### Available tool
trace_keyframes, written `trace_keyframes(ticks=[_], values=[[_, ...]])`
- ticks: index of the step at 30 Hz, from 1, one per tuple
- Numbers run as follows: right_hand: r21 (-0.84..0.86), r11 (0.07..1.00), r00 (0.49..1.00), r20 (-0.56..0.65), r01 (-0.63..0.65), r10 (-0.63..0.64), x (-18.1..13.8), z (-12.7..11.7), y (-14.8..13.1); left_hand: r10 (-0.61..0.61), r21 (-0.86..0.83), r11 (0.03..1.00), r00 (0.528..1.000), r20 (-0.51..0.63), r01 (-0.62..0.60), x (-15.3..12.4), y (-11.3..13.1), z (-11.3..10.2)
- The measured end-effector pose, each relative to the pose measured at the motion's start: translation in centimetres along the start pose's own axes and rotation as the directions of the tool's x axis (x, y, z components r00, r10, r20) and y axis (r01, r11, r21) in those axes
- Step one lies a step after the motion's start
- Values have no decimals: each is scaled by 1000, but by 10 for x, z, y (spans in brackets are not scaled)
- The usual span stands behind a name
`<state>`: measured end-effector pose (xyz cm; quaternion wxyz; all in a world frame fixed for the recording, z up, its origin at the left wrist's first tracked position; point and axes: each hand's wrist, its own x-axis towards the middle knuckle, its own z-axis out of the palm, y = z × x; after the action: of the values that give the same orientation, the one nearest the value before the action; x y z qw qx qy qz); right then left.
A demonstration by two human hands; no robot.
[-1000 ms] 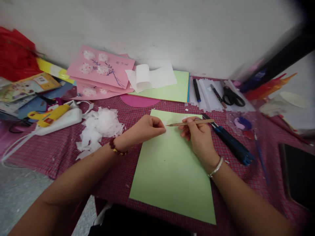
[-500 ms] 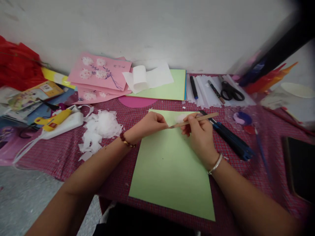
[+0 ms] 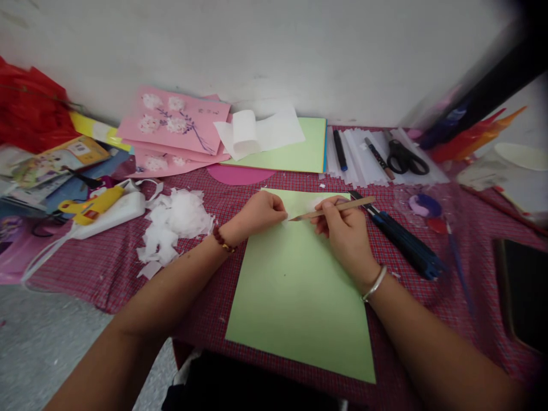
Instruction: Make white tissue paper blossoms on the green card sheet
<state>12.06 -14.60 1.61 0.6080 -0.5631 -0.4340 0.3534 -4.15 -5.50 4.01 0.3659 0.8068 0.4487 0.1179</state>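
Note:
In my right hand [image 3: 345, 231] is a thin flat wooden stick [image 3: 353, 204] with a dark pointed tip. The tip points left, a small gap from my left fingers. My left hand [image 3: 265, 214] is closed in a pinch over the top of a light green sheet [image 3: 295, 297]. A tiny pale bit shows by its fingertips, too small to name surely. Partly behind my right fingers, a whitish patch lies on the sheet's upper part. Left of my left wrist sits a heap of torn white tissue paper [image 3: 180, 214].
A yellow glue gun [image 3: 94, 206] lies on a white power strip at left. Pink flower cards [image 3: 180, 123] and a white paper roll [image 3: 245, 134] are at the back. On the right are a box cutter [image 3: 405, 242], scissors [image 3: 405, 157], markers, paint [image 3: 423, 204] and a black phone-like slab [image 3: 524, 291].
My left hand has drawn slightly left, away from the stick's tip, which touched or nearly touched its fingers before. The stick has shifted slightly left in my right hand. The view moved a little.

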Motion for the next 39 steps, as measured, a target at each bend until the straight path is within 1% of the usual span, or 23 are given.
trace_keyframes(ticks=[3,8,11,13,16,17,19,23,26,29,31,34,36,39], values=[[-38,999,1000,31,6,-5,0,1,1,18,30,999,1000,-9,-17,-1,0,0],[-87,995,996,76,56,-50,2,1,6,48,120,992,999,3,-48,-2,-1,1],[-111,992,994,94,59,-48,2,2,7,83,159,984,996,20,-85,-5,5,-3],[-128,990,994,100,60,-48,2,2,6,111,130,986,994,-18,-107,-9,12,-9],[-131,989,992,111,67,-52,3,2,7,144,46,989,979,-144,-139,-18,17,-22],[-128,989,992,114,68,-53,3,3,7,143,32,990,973,-179,-140,-21,15,-26],[-125,990,991,122,69,-54,3,3,8,126,31,992,969,-210,-122,-25,3,-31],[-122,991,990,133,58,-41,4,5,10,76,10,997,981,-177,-75,-29,-31,-29],[-116,992,989,140,55,-39,4,6,10,30,-26,999,988,-151,-35,-29,-46,-24],[-97,995,991,130,23,-11,2,5,9,15,-36,999,987,-158,-21,-27,-49,-21],[-57,998,998,69,-4,8,0,3,7,19,-33,999,986,-168,-25,-26,-50,-21],[-14,1000,1000,-22,3,-4,-3,1,3,26,-23,999,983,-183,-31,-25,-54,-19],[-17,1000,1000,-10,21,-22,-6,3,1,28,-16,999,980,-199,-32,-25,-57,-18],[-67,996,996,74,57,-52,-10,8,-3,27,-16,999,976,-216,-31,-25,-57,-16]])
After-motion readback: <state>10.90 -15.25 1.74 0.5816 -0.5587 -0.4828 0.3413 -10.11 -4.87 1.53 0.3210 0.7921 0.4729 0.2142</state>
